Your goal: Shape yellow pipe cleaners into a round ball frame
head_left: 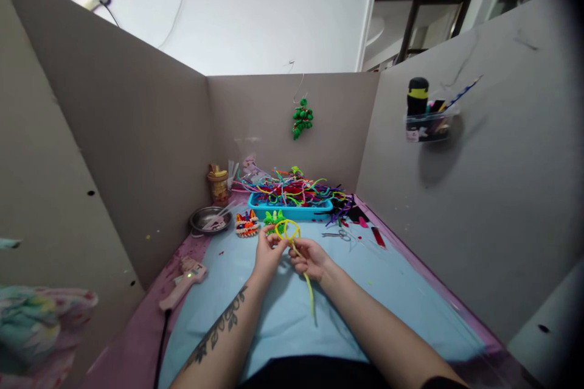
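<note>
Between my two hands is a yellow pipe cleaner (308, 293), bent into a round loop at its top with a long tail hanging down toward me. My left hand (269, 250) pinches the loop's left and lower side. The fingers of my right hand (310, 258) are closed on the pipe cleaner just below the loop, where the tail begins. Just behind the loop sits a green fuzzy piece (274, 218), partly hidden by the loop and my left fingers. To its left stands an orange and white fuzzy piece (247, 224).
A blue tray (292, 212) heaped with colourful pipe cleaners stands at the back. Scissors (337, 235) lie right of my hands. On the left are a metal bowl (210, 220) and a pink glue gun (185, 284) with a lit light. Grey panels (292, 151) enclose the table.
</note>
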The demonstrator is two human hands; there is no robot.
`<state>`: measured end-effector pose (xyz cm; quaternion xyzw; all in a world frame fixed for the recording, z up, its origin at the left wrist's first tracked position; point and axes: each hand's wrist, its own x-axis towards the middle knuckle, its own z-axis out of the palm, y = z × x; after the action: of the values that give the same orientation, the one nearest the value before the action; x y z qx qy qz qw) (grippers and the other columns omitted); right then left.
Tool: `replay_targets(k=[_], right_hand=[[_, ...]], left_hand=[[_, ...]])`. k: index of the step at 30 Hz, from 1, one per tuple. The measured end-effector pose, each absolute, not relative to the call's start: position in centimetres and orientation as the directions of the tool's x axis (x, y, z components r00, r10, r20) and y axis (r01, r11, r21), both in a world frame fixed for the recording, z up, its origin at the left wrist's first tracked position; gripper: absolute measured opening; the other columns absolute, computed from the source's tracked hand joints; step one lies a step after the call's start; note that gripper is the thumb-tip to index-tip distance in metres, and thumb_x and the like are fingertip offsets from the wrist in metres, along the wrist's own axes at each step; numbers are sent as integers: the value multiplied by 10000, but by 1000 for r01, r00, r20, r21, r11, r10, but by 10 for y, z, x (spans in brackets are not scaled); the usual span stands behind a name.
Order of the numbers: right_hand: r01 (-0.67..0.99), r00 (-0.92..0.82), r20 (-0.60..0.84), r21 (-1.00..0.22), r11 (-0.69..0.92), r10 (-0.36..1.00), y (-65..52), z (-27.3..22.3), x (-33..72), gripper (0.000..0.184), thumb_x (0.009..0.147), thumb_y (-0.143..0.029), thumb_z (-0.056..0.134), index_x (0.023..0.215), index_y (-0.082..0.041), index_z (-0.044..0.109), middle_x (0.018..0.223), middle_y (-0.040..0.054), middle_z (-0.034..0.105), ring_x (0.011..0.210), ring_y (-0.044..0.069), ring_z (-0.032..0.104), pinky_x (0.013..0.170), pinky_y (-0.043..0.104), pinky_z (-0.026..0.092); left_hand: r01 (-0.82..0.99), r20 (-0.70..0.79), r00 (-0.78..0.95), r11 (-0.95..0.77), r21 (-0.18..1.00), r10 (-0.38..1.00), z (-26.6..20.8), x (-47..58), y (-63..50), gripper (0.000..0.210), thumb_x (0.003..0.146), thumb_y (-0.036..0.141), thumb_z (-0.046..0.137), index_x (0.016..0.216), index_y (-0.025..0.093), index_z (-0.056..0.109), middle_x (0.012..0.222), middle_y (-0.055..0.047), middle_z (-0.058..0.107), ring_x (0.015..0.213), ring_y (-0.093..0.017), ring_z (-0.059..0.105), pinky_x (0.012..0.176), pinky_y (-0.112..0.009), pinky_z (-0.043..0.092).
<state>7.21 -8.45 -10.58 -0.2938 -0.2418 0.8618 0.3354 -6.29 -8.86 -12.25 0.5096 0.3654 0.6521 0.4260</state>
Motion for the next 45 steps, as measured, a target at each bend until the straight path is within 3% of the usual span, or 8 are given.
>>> replay_targets(k=[6, 10, 14, 20, 34, 42, 45], right_hand=[[-434, -514, -347, -684, -587, 784, -84, -111, 69, 75, 752, -206, 524, 750, -132, 532, 499, -36, 484, 323, 9, 254, 307, 116, 117], [-435, -403, -285, -776, -457, 869, -90, -112, 65, 72, 724, -167, 587, 720, -114, 539, 522, -24, 515, 332, -9, 262, 305, 102, 139], [-406, -345, -218, -842, -354, 913, -96, -108, 61, 162, 732, -255, 613, 726, -110, 543, 525, -20, 517, 327, -13, 261, 297, 104, 141], [-335, -308, -249, -875, -349, 918, -96, -107, 60, 278, 769, -371, 573, 689, -106, 551, 496, -34, 477, 310, -14, 248, 286, 107, 133], [-313, -348, -262, -873, -375, 900, -94, -107, 63, 153, 744, -216, 527, 659, -93, 561, 486, -18, 502, 317, -8, 230, 299, 118, 124], [-315, -202, -167, -922, -225, 965, -92, -109, 67, 113, 642, -194, 550, 580, -102, 574, 393, -30, 483, 295, 1, 222, 315, 149, 105], [-280, -125, -118, -948, -149, 985, -92, -109, 69, 133, 617, -217, 567, 545, -105, 573, 370, -32, 473, 284, 5, 229, 318, 164, 102]], left_hand=[[-180, 320, -141, -342, 922, 937, -120, -60, -91, 460, 637, 243, 667, 997, 199, 385, 642, 56, 542, 612, -103, 558, 632, -235, 415], [-193, 311, -145, -335, 922, 939, -120, -60, -91, 468, 640, 230, 664, 1007, 196, 376, 653, 52, 547, 600, -102, 567, 632, -245, 430], [-188, 291, -155, -318, 929, 944, -122, -61, -90, 477, 646, 256, 667, 1012, 192, 368, 637, 54, 546, 582, -107, 572, 608, -243, 434], [-167, 305, -179, -335, 927, 935, -124, -61, -90, 472, 646, 277, 674, 1002, 193, 376, 636, 55, 544, 606, -108, 571, 619, -240, 430], [-164, 277, -156, -301, 939, 948, -122, -58, -92, 477, 636, 275, 676, 986, 203, 360, 590, 71, 550, 529, -110, 574, 557, -229, 416], [-140, 213, -127, -230, 963, 969, -125, -57, -91, 503, 629, 323, 685, 1012, 200, 383, 641, 55, 535, 548, -100, 541, 529, -203, 389], [-45, 303, -222, -320, 946, 927, -124, -60, -93, 490, 618, 344, 689, 1021, 209, 443, 776, 14, 539, 587, -95, 517, 546, -213, 399]])
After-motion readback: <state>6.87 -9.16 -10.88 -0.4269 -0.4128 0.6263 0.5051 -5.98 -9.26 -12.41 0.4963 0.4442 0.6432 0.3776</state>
